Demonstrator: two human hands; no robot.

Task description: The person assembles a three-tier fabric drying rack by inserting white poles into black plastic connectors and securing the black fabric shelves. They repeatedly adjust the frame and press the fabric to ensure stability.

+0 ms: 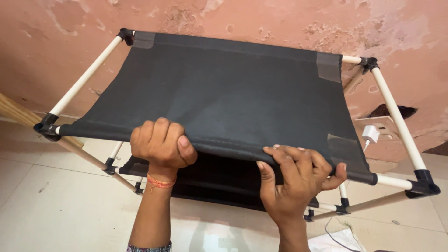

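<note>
Peeling pink wall (261, 23) backs a rack frame (84, 77) of pale rods. Its black fabric shelf (224, 93) is already stretched across the top, far edge sleeved. Left hand (161, 147) fists the near hem; right hand (296, 179) pinches it, near rod (394, 182) only partly covered.

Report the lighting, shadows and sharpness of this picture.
Head view: soft, even light with no glare; the black fabric shelf reads flat and matte; deep shadow lies beneath it around the lower shelf; left hand and right hand look sharp, with no motion blur; the frame's poles splay toward the edges.
</note>
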